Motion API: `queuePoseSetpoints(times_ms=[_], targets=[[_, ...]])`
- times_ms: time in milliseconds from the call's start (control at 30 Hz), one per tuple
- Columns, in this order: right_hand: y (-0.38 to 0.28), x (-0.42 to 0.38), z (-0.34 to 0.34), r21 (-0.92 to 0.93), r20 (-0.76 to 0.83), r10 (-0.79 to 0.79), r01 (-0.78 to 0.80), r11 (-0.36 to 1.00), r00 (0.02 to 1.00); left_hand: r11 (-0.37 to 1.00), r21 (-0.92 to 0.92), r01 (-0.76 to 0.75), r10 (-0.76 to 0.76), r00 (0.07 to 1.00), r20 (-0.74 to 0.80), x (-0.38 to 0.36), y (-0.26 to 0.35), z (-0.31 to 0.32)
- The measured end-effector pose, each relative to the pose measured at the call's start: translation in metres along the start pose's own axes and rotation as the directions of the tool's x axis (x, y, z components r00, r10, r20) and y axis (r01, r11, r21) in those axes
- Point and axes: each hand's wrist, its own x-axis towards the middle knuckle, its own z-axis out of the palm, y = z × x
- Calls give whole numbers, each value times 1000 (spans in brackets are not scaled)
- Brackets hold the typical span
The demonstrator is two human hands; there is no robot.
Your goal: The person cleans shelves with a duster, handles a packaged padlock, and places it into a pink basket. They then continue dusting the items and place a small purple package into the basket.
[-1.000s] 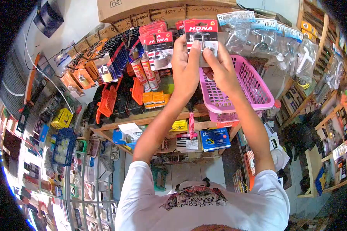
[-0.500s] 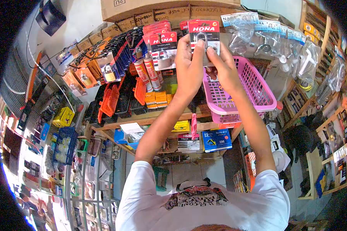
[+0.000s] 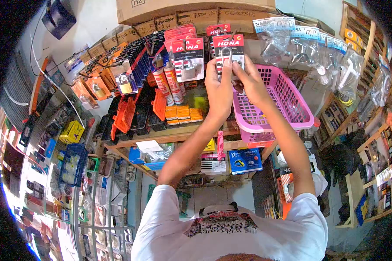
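A red-and-black carded padlock (image 3: 228, 42) marked HONA is upright between my hands, its long shackle showing at the front. My left hand (image 3: 219, 89) closes on the pack's lower left edge, thumb on the front. On the lower right, my right hand (image 3: 253, 86) grips it, thumb pressed near the padlock body, which the thumbs partly cover. Just left hangs another HONA padlock pack (image 3: 187, 61) with a shorter shackle, and more red cards are behind it. Below my right hand stands a pink plastic basket (image 3: 274, 127).
Sealant tubes (image 3: 172, 81) and small yellow boxes (image 3: 184, 114) sit on the wooden shelf, left of my forearms. Open orange-lidded cases (image 3: 125, 114) are farther left. Bagged taps (image 3: 302, 52) hang at the upper right. A blue 3M box (image 3: 245, 161) lies below.
The held pack and both hands have come slightly lower in view. My thumbs have shifted down the front, so more of the long shackle shows.
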Motion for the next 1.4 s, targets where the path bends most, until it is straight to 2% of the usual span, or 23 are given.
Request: queuePoseSetpoints(times_ms=[233,267,333,433,533,633,733,867,967,1067,1200,1300,1400], targets=[[20,25,-7,-27,36,26,-25,999,999,982,-185,48,-50,999,-5,13,-27,-6],[24,29,-8,-30,41,8,-7,1000,999,981,-189,42,-49,998,-34,16,-30,-6],[37,40,-7,-41,40,-128,129,991,991,980,-196,25,-43,995,-90,21,-34,-3],[43,51,-9,-110,34,-134,137,984,990,990,-134,33,-48,993,-104,31,-36,-3],[44,58,-10,-67,45,-82,85,994,996,997,-70,45,-53,990,-129,39,-41,-3],[51,66,-11,-168,8,-165,164,972,986,992,-90,85,-97,986,-134,40,-44,-4],[54,69,-17,-178,-76,-9,-5,984,997,978,-157,134,-152,983,-107,46,-59,-10],[58,73,-26,-229,-73,58,-73,971,996,954,-222,201,-211,977,-20,52,-68,-15],[37,65,-25,-315,-42,80,-89,945,996,957,-162,242,-243,970,12,51,-75,-21],[22,61,-34,-414,-33,211,-206,887,977,956,-115,269,-265,963,50,43,-68,-23],[36,50,-51,-375,-10,166,-158,914,986,962,-61,267,-255,955,150,26,-63,-32],[41,27,-70,-317,40,267,-241,917,963,956,21,292,-289,930,228,7,-59,-50],[46,8,-95,-481,78,405,-321,816,911,928,86,362,-372,888,271,-27,-52,-77]])
